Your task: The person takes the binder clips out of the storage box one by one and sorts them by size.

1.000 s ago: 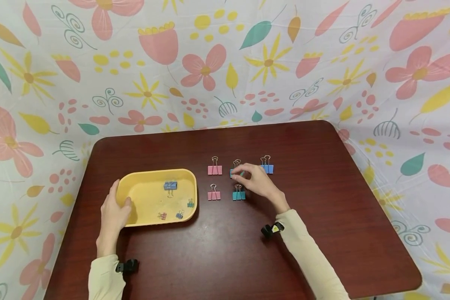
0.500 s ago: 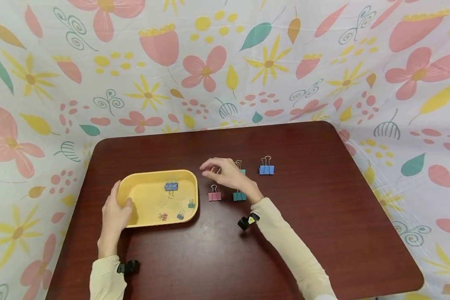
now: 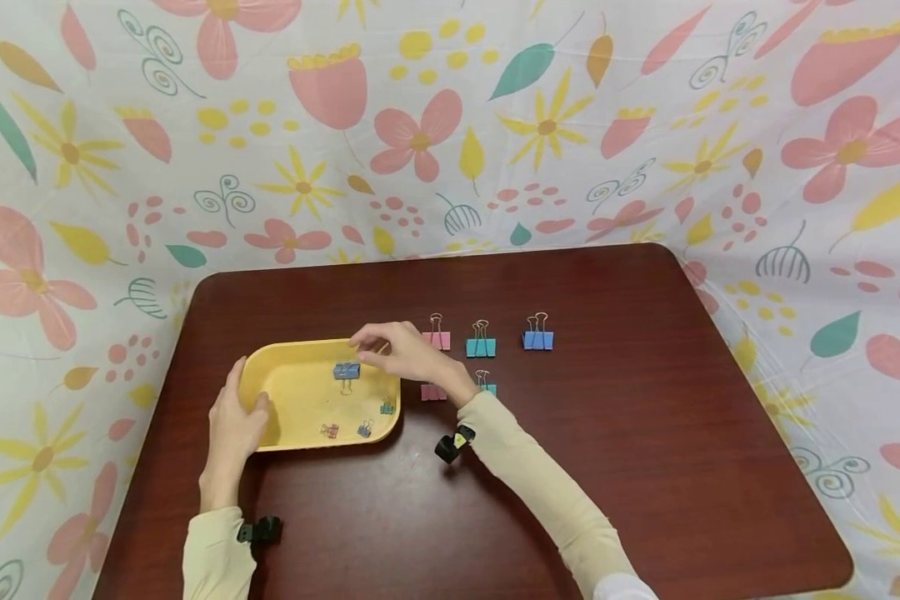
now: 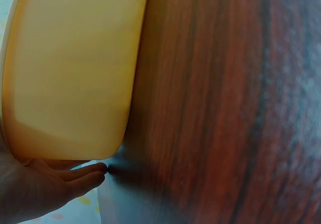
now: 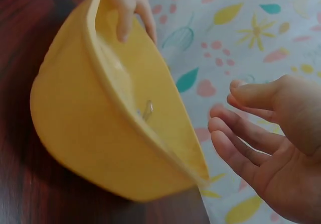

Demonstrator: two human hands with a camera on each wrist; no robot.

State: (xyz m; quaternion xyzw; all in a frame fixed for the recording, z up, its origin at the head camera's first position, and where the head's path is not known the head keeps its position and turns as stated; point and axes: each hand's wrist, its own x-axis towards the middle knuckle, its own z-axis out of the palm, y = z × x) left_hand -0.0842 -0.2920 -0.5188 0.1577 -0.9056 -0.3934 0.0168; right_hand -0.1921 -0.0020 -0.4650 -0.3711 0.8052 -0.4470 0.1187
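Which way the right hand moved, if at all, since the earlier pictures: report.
Yes: the right hand went left across the table, from the teal clips to the yellow tray.

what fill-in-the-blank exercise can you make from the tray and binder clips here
The left hand grips a tray whose colour is ____.
The largest binder clip inside is coloured ____.
On the table, the blue binder clip is to the ____ of the teal binder clips.
Missing words: yellow; blue; right

A little filming corner, home or office hard to tell, flowery cloth hung from nine round to three o'clock, shiny brown desk toward six, small black wrist cameras at seven and six
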